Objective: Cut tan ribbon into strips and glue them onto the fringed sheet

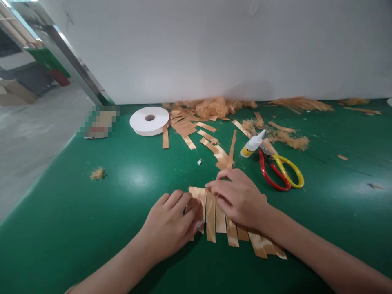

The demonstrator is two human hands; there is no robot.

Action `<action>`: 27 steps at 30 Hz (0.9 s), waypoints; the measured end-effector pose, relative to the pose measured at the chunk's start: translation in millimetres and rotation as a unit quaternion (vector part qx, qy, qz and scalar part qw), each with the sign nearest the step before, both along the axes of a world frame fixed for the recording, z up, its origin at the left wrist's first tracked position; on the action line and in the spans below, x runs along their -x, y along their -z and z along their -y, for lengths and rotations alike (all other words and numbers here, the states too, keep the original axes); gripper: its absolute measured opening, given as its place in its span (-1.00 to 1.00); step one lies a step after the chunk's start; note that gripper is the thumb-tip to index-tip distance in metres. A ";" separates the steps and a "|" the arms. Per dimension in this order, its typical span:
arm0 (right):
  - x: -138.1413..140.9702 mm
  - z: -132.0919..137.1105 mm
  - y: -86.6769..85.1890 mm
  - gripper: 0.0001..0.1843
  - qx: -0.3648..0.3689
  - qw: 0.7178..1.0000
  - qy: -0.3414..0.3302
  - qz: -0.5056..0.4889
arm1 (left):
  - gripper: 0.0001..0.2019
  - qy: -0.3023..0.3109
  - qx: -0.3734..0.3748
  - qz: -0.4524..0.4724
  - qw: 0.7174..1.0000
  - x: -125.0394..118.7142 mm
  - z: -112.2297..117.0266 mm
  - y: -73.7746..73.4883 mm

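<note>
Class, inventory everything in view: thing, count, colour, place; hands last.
Table: one, green, foreground
Wall: one, grey, behind
Floor: one, grey, left
Roll: one, white, back left
Pixelated item: one, partly tan, beside roll
Loose strips: many, gold, centre
Strip row: one, gold, front centre
Fibre clumps: several, tan, scattered
Bottle: one, white/yellow, right
Scissors: one, red/yellow handles, beside bottle
Scraps: few, white, scattered
Background objects: several, mixed, upper left
Left hand: one, bare, row's left
Right hand: one, bare, row's top

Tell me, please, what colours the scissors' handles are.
The scissors have a red handle and a yellow handle, shown best in the head view.
</note>
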State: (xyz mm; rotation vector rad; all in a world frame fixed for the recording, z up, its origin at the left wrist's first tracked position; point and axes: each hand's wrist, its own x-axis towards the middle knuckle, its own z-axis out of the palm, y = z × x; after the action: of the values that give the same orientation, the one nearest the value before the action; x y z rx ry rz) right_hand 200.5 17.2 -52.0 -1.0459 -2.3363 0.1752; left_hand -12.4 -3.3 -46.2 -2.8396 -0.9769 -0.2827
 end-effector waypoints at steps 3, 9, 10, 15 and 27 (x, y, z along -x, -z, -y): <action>-1.3 6.4 7.8 -0.78 -0.081 0.993 -0.053 0.067 | -0.80 0.001 0.002 0.005 1.000 -0.5 0.1 -0.1; -0.2 5.4 10.3 -0.75 -0.093 0.988 -0.068 0.107 | -0.81 0.000 0.005 0.011 1.000 -0.4 1.1 -1.6; -0.1 5.0 10.4 -0.75 -0.094 0.987 -0.068 0.109 | -0.81 0.000 0.006 0.012 1.000 -0.5 1.0 -1.8; -0.6 4.2 11.2 -0.76 -0.106 0.983 -0.074 0.127 | -0.84 -0.001 0.007 0.023 1.000 -1.3 0.8 -1.8; 1.5 6.4 8.6 -0.69 -0.105 0.985 -0.076 0.114 | -0.84 0.002 0.002 0.025 1.000 0.4 0.4 0.9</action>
State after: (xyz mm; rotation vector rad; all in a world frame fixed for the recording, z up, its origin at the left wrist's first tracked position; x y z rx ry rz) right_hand 199.0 10.8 -60.6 -0.8224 -2.5743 -0.1391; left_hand -12.8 -3.7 -47.1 -2.8512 -0.9837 -0.3548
